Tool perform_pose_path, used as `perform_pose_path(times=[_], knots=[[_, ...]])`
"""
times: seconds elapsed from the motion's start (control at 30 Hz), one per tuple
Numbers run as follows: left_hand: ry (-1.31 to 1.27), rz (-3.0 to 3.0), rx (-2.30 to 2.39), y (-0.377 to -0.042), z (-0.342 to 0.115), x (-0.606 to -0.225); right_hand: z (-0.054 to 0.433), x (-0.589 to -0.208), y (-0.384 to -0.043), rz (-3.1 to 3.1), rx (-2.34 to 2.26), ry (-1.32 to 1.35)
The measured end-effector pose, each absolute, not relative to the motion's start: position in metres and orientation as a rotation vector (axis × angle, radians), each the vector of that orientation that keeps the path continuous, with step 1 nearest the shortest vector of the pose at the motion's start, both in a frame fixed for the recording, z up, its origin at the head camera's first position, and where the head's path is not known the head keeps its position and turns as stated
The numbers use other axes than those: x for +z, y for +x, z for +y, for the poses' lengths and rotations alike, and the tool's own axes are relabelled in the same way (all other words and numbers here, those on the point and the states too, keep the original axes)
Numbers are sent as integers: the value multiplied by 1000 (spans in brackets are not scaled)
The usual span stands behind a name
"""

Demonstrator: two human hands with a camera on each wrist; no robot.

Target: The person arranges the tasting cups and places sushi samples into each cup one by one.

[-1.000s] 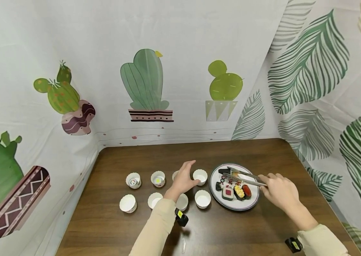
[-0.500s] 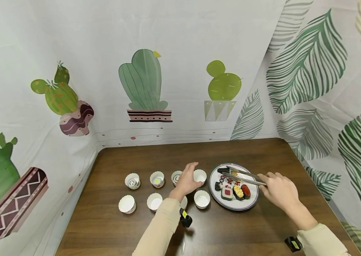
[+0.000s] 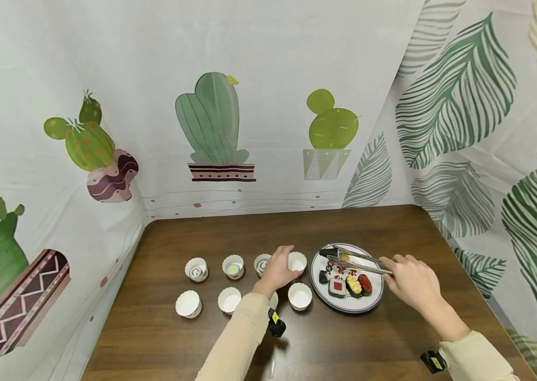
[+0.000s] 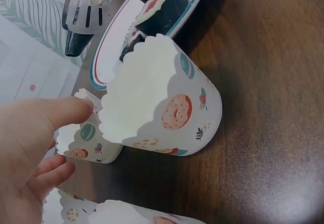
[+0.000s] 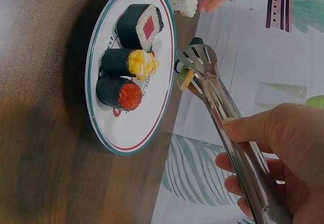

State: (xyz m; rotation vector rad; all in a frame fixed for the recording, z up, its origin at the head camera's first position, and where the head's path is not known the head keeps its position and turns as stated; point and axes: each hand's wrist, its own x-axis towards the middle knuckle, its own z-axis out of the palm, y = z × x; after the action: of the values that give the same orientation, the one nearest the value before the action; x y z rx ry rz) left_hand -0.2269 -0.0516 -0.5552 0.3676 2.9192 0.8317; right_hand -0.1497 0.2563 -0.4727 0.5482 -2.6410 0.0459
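Brown surface (image 3: 354, 344), head view: the plate (image 3: 325, 304) sits toward the right edge, with two rows of white cups (image 3: 188, 304) to its left.
Tongs (image 3: 364, 268), head view: the right hand (image 3: 413, 280) grips them, and they point away toward the surface's left edge.
Dark sushi piece (image 3: 329, 253), head view: pinched at the tips, over the part of the plate toward the surface's far edge. It lies between the hands, apparently nearer the left fingertips. Its long axis seems to follow the tongs, though they cover too much to be sure.
Right-end cup (image 3: 298, 263), head view: in the row nearer the far edge, just beside the plate, directly between the left hand (image 3: 278, 269) and the piece.
Left hand, left wrist view: thumb and fingers curve round that cup, thumb at the scalloped rim; the piece's dark end juts past the slotted tip, apart from the cup.
Tongs, right wrist view: thumb on one side, fingers curled round the other; the piece looks raised off the plate, while three sushi rolls (image 5: 132, 27) rest near its rim, toward the surface's near edge.
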Motion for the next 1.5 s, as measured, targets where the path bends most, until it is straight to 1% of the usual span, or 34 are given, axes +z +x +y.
perform_pose_path(times=[0.97, 1.5], knots=[[409, 2930, 731, -230, -49, -554, 233, -464, -155, -2670, 4, 614], [400, 2916, 730, -232, -49, -555, 211, -455, -168, -2565, -75, 732]])
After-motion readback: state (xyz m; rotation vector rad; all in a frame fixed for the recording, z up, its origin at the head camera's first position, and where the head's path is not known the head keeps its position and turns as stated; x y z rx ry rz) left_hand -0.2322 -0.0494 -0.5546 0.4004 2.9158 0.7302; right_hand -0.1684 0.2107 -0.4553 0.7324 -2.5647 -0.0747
